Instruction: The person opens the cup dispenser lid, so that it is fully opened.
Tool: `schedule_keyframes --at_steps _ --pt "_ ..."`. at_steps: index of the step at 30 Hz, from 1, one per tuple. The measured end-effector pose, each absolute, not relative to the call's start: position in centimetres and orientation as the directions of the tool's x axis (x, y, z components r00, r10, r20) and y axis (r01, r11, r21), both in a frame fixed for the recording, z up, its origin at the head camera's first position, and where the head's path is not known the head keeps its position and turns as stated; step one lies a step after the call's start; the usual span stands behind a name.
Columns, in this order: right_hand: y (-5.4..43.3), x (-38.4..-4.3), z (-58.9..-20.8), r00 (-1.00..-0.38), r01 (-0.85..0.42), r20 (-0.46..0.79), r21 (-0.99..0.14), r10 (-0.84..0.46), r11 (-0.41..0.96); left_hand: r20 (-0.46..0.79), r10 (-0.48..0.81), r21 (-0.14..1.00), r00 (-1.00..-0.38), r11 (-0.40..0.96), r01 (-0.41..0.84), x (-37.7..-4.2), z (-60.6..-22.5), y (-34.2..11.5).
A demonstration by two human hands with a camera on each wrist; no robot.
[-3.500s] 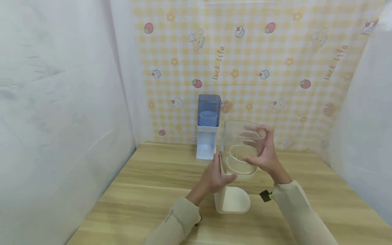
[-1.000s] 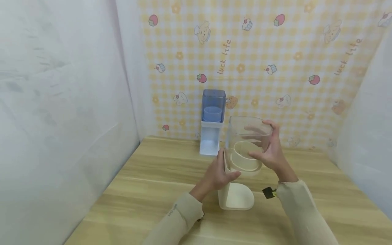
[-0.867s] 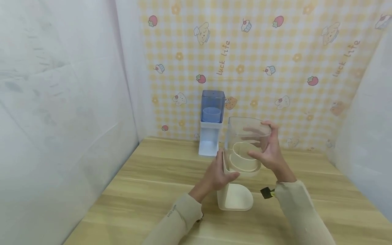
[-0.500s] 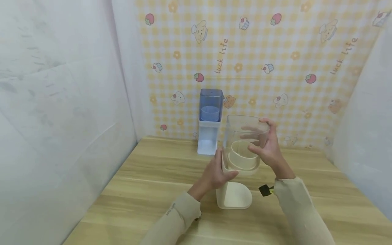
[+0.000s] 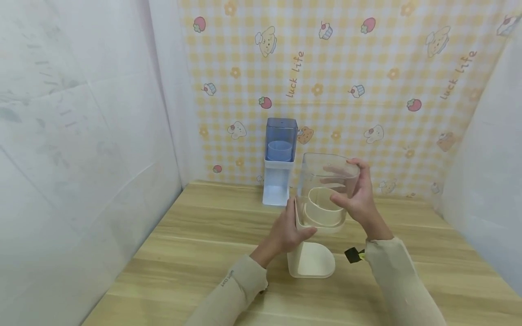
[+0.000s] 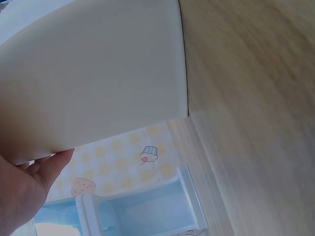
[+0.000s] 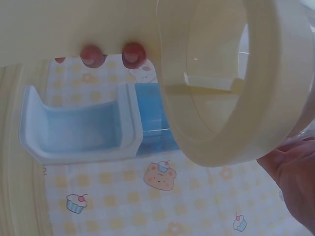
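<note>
A cream stand (image 5: 313,260) with a flat rounded foot stands on the table in front of me. In its upper frame sits a clear boxy container (image 5: 322,167), through which a cream ring (image 5: 325,208) shows. My left hand (image 5: 282,233) grips the upright at frame height, thumb over the front edge. My right hand (image 5: 359,194) holds the container's right side, thumb in front and fingers behind, seen through the clear wall. In the left wrist view the cream back panel (image 6: 108,73) covers most of those fingers. From below, the right wrist view shows the ring's round opening.
Behind the cream stand, near the back edge of the wood-grain table (image 5: 195,262), stands a similar white stand (image 5: 277,185) with a blue see-through container (image 5: 281,136). A yellow checked cloth (image 5: 318,72) hangs behind it, and white sheets hang at both sides.
The head view has shifted slightly. Both hands keep the same holds on the cream stand and the clear container, with no plain movement of either.
</note>
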State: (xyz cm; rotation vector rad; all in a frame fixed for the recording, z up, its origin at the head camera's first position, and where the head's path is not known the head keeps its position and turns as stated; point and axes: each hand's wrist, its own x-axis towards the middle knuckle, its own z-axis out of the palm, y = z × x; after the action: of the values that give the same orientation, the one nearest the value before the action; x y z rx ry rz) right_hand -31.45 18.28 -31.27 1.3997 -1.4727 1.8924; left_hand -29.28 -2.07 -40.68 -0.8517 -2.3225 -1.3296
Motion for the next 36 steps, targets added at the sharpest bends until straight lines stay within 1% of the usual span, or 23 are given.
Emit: schedule_keyframes --at_steps 7,11,17,24,26,30,36 --pt "18.32 -31.42 -31.3 -0.414 -0.75 0.875 -0.485 -0.252 -0.45 0.568 0.343 0.64 -0.748 0.387 0.664 -29.35 -40.63 -2.02" --pt "18.39 -31.35 -31.29 -0.401 -0.762 0.882 -0.471 -0.248 -0.443 0.566 0.343 0.639 -0.75 0.392 0.662 -29.33 -40.7 -1.93" --pt "18.4 -31.12 -31.26 -0.41 -0.769 0.879 -0.477 -0.243 -0.426 0.573 0.324 0.629 -0.752 0.415 0.658 -29.23 -40.72 -1.84" --pt "18.46 -31.37 -31.26 -0.4 -0.8 0.892 -0.451 -0.209 -0.396 0.583 0.312 0.628 -0.75 0.412 0.66 -29.32 -40.65 -1.69" --pt "18.43 -31.44 -31.24 -0.404 -0.81 0.893 -0.45 -0.199 -0.377 0.582 0.312 0.633 -0.751 0.406 0.659 -29.32 -40.65 -1.66" --pt "18.38 -31.35 -31.12 -0.432 -0.808 0.882 -0.472 -0.191 -0.353 0.584 0.315 0.636 -0.748 0.396 0.663 -29.37 -40.73 -1.67" --pt "18.46 -31.28 -30.95 -0.472 -0.779 0.857 -0.516 -0.207 -0.356 0.589 0.317 0.631 -0.744 0.395 0.668 -29.49 -40.73 -1.8"
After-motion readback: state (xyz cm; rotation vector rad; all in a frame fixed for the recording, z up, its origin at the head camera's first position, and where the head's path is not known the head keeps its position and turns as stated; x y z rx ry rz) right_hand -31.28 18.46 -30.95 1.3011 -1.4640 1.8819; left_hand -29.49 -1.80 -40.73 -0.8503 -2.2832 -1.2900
